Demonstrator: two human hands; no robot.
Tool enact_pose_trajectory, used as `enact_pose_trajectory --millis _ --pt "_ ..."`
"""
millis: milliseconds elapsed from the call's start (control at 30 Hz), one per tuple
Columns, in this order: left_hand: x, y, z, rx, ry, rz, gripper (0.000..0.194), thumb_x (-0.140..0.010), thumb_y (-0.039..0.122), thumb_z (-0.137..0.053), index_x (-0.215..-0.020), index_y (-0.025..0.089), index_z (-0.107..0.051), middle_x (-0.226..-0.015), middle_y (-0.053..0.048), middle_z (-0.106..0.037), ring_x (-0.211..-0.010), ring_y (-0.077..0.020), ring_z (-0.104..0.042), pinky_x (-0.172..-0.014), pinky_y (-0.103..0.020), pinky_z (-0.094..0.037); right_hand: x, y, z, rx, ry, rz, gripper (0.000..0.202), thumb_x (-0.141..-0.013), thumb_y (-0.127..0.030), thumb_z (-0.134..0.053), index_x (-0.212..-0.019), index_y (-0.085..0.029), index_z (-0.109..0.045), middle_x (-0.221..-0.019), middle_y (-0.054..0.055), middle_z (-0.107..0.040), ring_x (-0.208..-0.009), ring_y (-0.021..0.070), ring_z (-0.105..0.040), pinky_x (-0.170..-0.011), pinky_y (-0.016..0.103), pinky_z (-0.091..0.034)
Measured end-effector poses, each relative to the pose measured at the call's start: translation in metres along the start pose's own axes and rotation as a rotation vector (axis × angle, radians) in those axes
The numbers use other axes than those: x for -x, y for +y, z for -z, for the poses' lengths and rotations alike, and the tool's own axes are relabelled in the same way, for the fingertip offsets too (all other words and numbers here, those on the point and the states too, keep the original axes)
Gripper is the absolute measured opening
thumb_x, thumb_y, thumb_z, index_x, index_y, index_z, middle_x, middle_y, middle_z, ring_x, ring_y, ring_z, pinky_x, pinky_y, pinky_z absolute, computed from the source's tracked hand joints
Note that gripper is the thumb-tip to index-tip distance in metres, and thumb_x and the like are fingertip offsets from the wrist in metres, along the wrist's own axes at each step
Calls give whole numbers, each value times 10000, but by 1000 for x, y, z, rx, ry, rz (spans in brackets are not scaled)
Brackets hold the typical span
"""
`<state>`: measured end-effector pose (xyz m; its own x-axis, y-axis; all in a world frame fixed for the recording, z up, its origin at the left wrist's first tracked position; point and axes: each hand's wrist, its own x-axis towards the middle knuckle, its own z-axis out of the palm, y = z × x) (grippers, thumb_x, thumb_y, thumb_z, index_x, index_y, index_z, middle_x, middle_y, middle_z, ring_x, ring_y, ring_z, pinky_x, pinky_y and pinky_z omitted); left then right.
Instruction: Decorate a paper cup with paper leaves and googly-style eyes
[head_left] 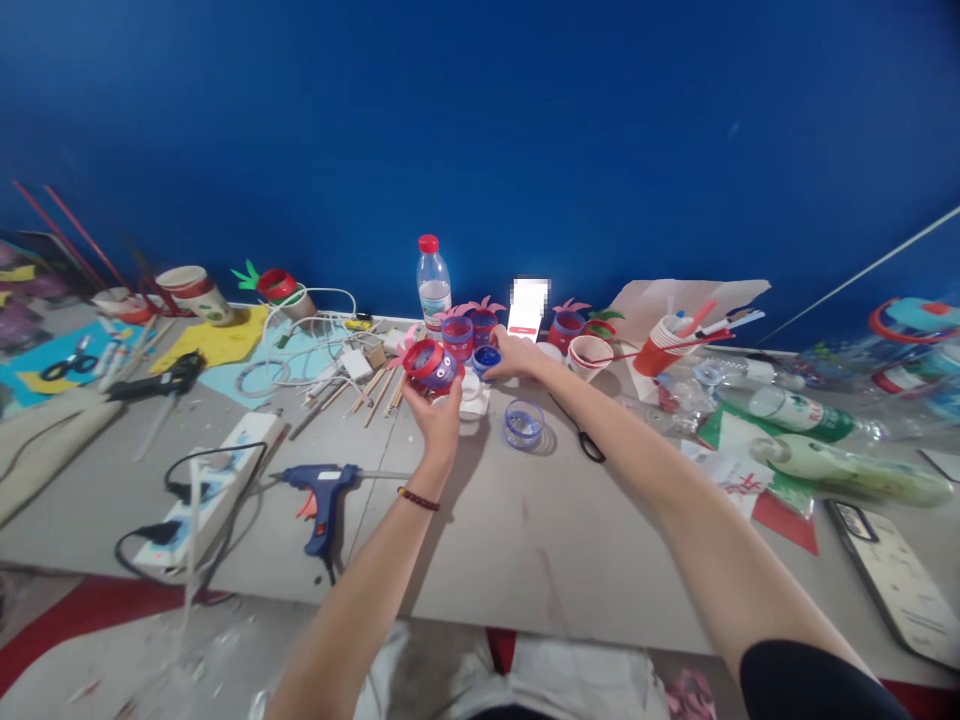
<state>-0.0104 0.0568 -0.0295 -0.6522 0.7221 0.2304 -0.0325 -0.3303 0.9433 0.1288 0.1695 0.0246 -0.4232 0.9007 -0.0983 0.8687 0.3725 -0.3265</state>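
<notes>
My left hand (438, 418) is wrapped around a red and purple decorated cup (436, 370) with small eyes and a pink paper crown, lifted just above the table. At the back, my right hand (517, 357) has its fingers closed on the rim of a small blue cup (486, 366). Two more purple and red cups, one of them a purple cup (457, 338), stand right behind it. In front sits a clear plastic ring-shaped cup (523, 426) with a blue rim. A white lid-like piece (471, 390) lies between my hands.
A blue glue gun (324, 500) and a white power strip (217, 490) lie on the left, with wooden sticks and cables behind. At the back stands a red-capped bottle (433, 285). Paper cups (589, 357), plastic bottles (802, 410) and a phone (892, 575) are on the right.
</notes>
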Motion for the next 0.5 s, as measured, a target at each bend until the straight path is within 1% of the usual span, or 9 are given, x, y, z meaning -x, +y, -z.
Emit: enact_pose_trajectory --millis 100,200,367,500 --pt "1 -3 0 -12 -3 -3 751 -685 303 -774 -1308 239 -359 -1339 -141 -502 -1153 -215 -583 -971 -362 -491 7 -7 1 20 2 -8 654 -646 -436 -750 -1164 -222 -414 -1009 68 -660 -851 258 -642 -688 310 -452" --pt "2 -5 0 -30 -9 -9 750 -690 316 -773 -1314 255 -361 -1342 -129 -502 -1164 -213 -577 -977 -364 -486 13 -8 4 43 12 -17 616 -661 -418 -721 -1154 -226 -405 -990 70 -659 -849 268 -642 -667 310 -444" --pt "3 -4 0 -19 -27 -8 737 -699 314 -766 -1310 273 -357 -1342 -131 -500 -1141 -204 -586 -960 -365 -498 15 -1 11 117 19 -46 602 -659 -390 -712 -1150 -204 -416 -1019 104 -668 -906 293 -644 -709 324 -455" --pt "3 1 -1 -21 -16 -9 746 -676 306 -778 -1295 240 -368 -1343 -145 -491 -1130 -213 -588 -952 -366 -499 11 7 12 157 22 -60 632 -667 -408 -698 -1186 -191 -411 -1020 122 -681 -923 314 -648 -738 344 -463"
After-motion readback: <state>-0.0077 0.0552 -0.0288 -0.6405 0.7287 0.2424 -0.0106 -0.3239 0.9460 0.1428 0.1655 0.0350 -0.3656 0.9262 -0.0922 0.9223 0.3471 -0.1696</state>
